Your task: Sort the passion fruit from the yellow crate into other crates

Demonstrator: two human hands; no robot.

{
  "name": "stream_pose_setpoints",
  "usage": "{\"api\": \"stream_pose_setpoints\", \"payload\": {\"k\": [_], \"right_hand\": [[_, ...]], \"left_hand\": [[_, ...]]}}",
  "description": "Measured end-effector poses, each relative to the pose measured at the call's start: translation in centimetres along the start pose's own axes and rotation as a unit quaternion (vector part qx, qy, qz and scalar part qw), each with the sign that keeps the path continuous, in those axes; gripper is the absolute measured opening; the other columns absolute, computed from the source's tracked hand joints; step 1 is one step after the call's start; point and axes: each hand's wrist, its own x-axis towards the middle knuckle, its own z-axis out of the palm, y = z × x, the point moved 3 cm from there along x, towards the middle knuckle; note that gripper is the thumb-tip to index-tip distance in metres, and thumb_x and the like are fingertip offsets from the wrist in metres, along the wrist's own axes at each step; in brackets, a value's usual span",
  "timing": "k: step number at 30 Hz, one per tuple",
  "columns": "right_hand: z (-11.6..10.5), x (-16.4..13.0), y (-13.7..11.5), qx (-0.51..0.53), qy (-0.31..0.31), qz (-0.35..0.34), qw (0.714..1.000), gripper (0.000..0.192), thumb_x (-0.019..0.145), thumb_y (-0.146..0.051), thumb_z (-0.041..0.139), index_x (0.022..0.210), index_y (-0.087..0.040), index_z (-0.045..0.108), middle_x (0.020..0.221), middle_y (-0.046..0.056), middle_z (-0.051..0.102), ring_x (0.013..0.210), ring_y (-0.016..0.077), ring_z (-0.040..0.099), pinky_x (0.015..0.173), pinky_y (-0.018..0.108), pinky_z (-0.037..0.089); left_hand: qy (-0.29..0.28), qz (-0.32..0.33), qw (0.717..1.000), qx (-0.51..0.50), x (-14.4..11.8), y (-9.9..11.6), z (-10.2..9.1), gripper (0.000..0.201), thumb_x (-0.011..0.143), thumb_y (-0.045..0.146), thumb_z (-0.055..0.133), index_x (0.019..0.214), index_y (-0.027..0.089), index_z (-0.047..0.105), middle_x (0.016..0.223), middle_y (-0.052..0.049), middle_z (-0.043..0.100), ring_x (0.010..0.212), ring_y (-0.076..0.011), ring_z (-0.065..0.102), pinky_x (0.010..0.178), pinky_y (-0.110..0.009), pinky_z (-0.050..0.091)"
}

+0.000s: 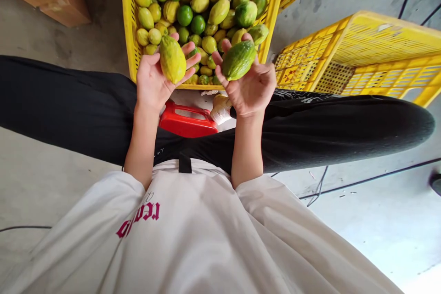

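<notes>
Both palms up over the lap — the left hand point(153, 80) cradles a yellow fruit point(172, 59), fingers curled loosely round it; the right hand point(251, 87) cups a green fruit point(238, 59) the same way. Just beyond them, a full yellow crate point(128, 32) sits on the floor, an empty crate point(361, 55) alongside — a red stool point(186, 121) shows below the hands.

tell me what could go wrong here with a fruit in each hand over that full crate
1. The left hand cradles the yellow fruit on open fingers, so it might roll off and bruise.
2. The right hand props the green fruit on its fingertips, a loose hold that could slip.
3. The yellow crate is heaped with fruit, so a dropped one could knock others or bounce out.
</notes>
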Motion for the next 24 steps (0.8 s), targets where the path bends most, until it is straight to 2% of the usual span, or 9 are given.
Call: {"api": "stream_pose_setpoints", "payload": {"k": [2,4,7,10,13,15,17,21,24], "right_hand": [[-0.2,0.1,0.4,0.010,-0.031,-0.004,0.999,0.028,0.084,-0.037,0.064,0.111,-0.033,0.066,0.108,0.000,0.077,0.117,0.0232,0.074,0.096,0.038,0.067],[-0.5,0.3,1.0,0.010,-0.042,0.005,0.999,0.029,0.085,-0.042,0.068,0.113,-0.031,0.067,0.098,-0.001,0.075,0.101,0.0209,0.075,0.091,0.035,0.068],[-1.1,0.6,1.9,0.001,0.010,0.033,0.999,0.023,0.088,-0.044,0.075,0.105,-0.033,0.066,0.092,-0.002,0.072,0.101,0.0225,0.074,0.089,0.037,0.069],[-1.3,1.0,2.1,0.008,0.062,0.031,0.998,0.022,0.089,-0.046,0.080,0.099,-0.036,0.064,0.098,-0.001,0.073,0.127,0.0260,0.067,0.101,0.041,0.066],[-0.9,1.1,1.5,0.014,0.046,0.008,0.999,0.017,0.092,-0.046,0.075,0.102,-0.035,0.067,0.104,-0.001,0.074,0.142,0.0255,0.059,0.110,0.042,0.062],[-0.7,0.9,1.1,0.016,0.037,0.005,0.999,0.015,0.094,-0.042,0.067,0.107,-0.035,0.068,0.113,-0.002,0.076,0.145,0.0256,0.058,0.111,0.045,0.062],[-0.5,0.8,0.9,0.015,0.037,0.013,0.999,0.017,0.094,-0.035,0.061,0.109,-0.036,0.068,0.120,-0.002,0.078,0.148,0.0256,0.059,0.110,0.048,0.063],[-0.2,0.9,1.2,0.024,0.019,0.013,0.999,0.023,0.091,-0.024,0.057,0.108,-0.035,0.068,0.122,-0.002,0.078,0.146,0.0225,0.062,0.113,0.043,0.061],[-0.6,1.1,1.7,0.027,0.031,0.007,0.999,0.010,0.096,-0.035,0.064,0.105,-0.034,0.067,0.108,0.000,0.078,0.137,0.0247,0.067,0.113,0.044,0.062]], "left_hand": [[-0.008,0.033,0.999,0.018,0.1,0.0,-0.3,0.030,0.111,0.033,0.043,0.121,0.027,0.071,0.104,-0.002,0.078,0.103,-0.0196,0.080,0.079,-0.026,0.064],[-0.040,0.057,0.997,0.045,0.0,0.0,-0.5,0.026,0.110,0.026,0.049,0.107,0.024,0.075,0.091,0.000,0.074,0.078,-0.0121,0.075,0.065,-0.019,0.059],[-0.069,0.044,0.992,0.096,-0.2,0.1,-0.9,0.028,0.106,0.018,0.055,0.095,0.022,0.080,0.079,0.001,0.064,0.062,-0.0065,0.063,0.050,-0.014,0.050],[-0.048,0.040,0.992,0.110,-0.3,0.3,-1.4,0.019,0.100,0.016,0.062,0.093,0.021,0.079,0.085,0.000,0.068,0.074,-0.0103,0.070,0.059,-0.019,0.059],[-0.027,0.038,0.992,0.115,0.0,0.6,-1.7,0.014,0.101,0.026,0.065,0.092,0.024,0.076,0.091,-0.001,0.073,0.079,-0.0145,0.072,0.063,-0.023,0.057],[-0.024,0.031,0.994,0.104,0.1,1.0,-1.6,0.028,0.105,0.044,0.058,0.091,0.025,0.074,0.088,-0.004,0.073,0.081,-0.0182,0.070,0.060,-0.026,0.054],[-0.020,0.028,0.997,0.063,-0.2,1.7,-1.3,0.046,0.108,0.055,0.039,0.098,0.026,0.073,0.088,-0.007,0.073,0.092,-0.0222,0.072,0.064,-0.027,0.056],[-0.016,0.060,0.998,-0.031,-1.3,3.4,-0.5,0.052,0.112,0.041,0.014,0.116,0.031,0.065,0.096,-0.002,0.078,0.113,-0.0191,0.070,0.092,-0.027,0.061],[-0.007,0.091,0.995,-0.030,-1.7,4.0,-0.4,0.050,0.116,0.040,0.014,0.108,0.032,0.062,0.106,0.004,0.080,0.118,-0.0147,0.070,0.098,-0.024,0.060]]}}
